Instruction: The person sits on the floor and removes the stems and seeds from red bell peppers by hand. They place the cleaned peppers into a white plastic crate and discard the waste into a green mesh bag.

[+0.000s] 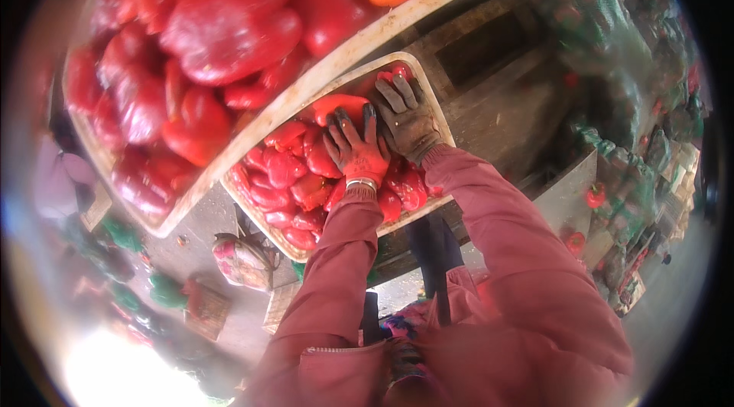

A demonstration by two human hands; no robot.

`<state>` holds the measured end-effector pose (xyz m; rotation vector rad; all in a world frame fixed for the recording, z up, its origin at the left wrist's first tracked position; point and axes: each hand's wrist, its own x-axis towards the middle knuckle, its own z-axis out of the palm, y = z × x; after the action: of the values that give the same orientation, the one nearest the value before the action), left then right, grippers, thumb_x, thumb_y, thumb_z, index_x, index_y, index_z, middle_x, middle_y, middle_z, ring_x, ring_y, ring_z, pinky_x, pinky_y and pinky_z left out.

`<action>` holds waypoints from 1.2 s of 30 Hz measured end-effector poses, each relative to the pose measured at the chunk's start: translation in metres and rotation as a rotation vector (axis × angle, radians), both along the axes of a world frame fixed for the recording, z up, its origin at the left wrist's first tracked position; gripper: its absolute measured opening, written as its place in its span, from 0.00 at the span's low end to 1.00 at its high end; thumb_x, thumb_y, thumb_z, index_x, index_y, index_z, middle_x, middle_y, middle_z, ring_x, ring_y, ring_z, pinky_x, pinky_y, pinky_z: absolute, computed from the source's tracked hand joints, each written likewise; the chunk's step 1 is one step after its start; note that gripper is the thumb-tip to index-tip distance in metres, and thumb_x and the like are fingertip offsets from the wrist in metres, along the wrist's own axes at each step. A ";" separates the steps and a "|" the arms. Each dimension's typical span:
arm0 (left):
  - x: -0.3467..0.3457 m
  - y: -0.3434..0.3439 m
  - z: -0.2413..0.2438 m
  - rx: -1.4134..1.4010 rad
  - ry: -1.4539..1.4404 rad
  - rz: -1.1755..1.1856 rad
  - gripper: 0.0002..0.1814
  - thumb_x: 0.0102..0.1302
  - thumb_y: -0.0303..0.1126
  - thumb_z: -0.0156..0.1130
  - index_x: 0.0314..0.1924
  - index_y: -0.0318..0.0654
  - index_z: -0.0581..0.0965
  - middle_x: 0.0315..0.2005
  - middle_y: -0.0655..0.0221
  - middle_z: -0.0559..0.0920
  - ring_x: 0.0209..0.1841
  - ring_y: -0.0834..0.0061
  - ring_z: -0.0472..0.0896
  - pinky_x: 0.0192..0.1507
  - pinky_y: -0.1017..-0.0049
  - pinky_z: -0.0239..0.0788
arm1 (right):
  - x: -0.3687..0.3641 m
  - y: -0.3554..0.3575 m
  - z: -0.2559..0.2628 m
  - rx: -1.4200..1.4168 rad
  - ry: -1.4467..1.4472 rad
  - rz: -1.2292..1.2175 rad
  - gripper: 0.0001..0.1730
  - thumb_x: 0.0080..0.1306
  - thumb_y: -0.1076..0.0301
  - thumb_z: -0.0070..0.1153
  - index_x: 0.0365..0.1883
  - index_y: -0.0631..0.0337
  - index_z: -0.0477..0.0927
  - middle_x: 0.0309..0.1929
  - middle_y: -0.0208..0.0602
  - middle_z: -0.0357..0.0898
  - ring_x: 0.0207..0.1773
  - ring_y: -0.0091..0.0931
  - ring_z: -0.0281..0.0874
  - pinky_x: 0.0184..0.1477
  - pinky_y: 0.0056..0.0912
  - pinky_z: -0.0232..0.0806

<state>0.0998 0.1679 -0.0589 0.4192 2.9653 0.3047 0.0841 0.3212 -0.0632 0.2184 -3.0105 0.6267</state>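
My left hand, in a red glove with dark, soiled fingers, lies palm down on red bell peppers with its fingers apart. Just right of it, my right hand rests flat near the crate's right side in a grey-brown glove, its fingers extended. Neither hand is closed around anything. The peppers under both palms are hidden. A smooth, brighter red pepper shows beyond my left fingertips. All these lie inside a pale plastic crate, which sits tilted in the view.
A larger-looking pale crate heaped with red peppers fills the upper left, close to the camera. Green mesh sacks line the right. One loose pepper lies by them. At lower left are a patterned bag and a box.
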 end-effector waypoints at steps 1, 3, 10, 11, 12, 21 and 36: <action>-0.003 0.001 0.009 -0.013 -0.040 -0.011 0.40 0.59 0.46 0.64 0.75 0.64 0.69 0.76 0.44 0.57 0.77 0.36 0.54 0.73 0.37 0.48 | -0.002 -0.001 0.006 0.007 -0.036 -0.006 0.30 0.57 0.54 0.63 0.58 0.51 0.84 0.75 0.36 0.66 0.79 0.43 0.55 0.80 0.62 0.48; -0.013 0.003 0.033 -0.039 -0.117 -0.037 0.37 0.60 0.45 0.64 0.73 0.64 0.71 0.73 0.45 0.62 0.75 0.36 0.59 0.72 0.37 0.52 | -0.005 0.001 0.034 0.011 -0.073 0.006 0.29 0.58 0.56 0.64 0.58 0.52 0.84 0.74 0.37 0.69 0.77 0.44 0.59 0.76 0.60 0.54; -0.103 -0.008 0.007 0.098 0.000 -0.233 0.18 0.60 0.36 0.63 0.52 0.48 0.80 0.48 0.64 0.81 0.54 0.55 0.79 0.56 0.56 0.71 | -0.060 -0.003 0.059 -0.283 -0.414 -0.144 0.16 0.69 0.61 0.55 0.52 0.55 0.80 0.42 0.46 0.84 0.43 0.43 0.83 0.47 0.49 0.71; -0.103 -0.004 -0.009 0.063 0.056 -0.251 0.13 0.62 0.36 0.61 0.47 0.47 0.81 0.45 0.65 0.82 0.52 0.57 0.81 0.53 0.58 0.73 | -0.059 -0.004 0.042 -0.260 -0.429 -0.158 0.14 0.69 0.62 0.54 0.50 0.55 0.80 0.39 0.46 0.84 0.40 0.43 0.83 0.42 0.49 0.71; -0.101 0.004 -0.018 -0.025 0.062 -0.251 0.14 0.62 0.35 0.61 0.48 0.48 0.81 0.45 0.65 0.82 0.52 0.59 0.81 0.52 0.60 0.75 | -0.057 -0.003 0.020 -0.238 -0.449 -0.183 0.13 0.70 0.62 0.53 0.48 0.56 0.79 0.36 0.46 0.83 0.36 0.44 0.83 0.38 0.49 0.72; -0.069 -0.027 -0.119 0.198 -0.205 -0.249 0.32 0.70 0.41 0.58 0.74 0.48 0.67 0.73 0.53 0.67 0.71 0.51 0.70 0.68 0.53 0.66 | -0.056 -0.001 -0.052 -0.161 -0.041 -0.033 0.17 0.66 0.61 0.56 0.51 0.58 0.79 0.44 0.43 0.85 0.45 0.39 0.85 0.44 0.40 0.77; -0.092 0.005 0.016 0.177 -0.035 -0.070 0.20 0.57 0.32 0.63 0.51 0.45 0.81 0.46 0.64 0.81 0.51 0.53 0.79 0.51 0.55 0.71 | -0.061 0.003 0.017 -0.293 -0.325 0.074 0.18 0.67 0.64 0.57 0.54 0.57 0.75 0.46 0.49 0.84 0.50 0.46 0.83 0.47 0.47 0.76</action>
<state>0.0074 0.1730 -0.0425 0.5303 2.8919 0.5628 0.0235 0.3238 -0.0460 0.2321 -3.1642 1.2055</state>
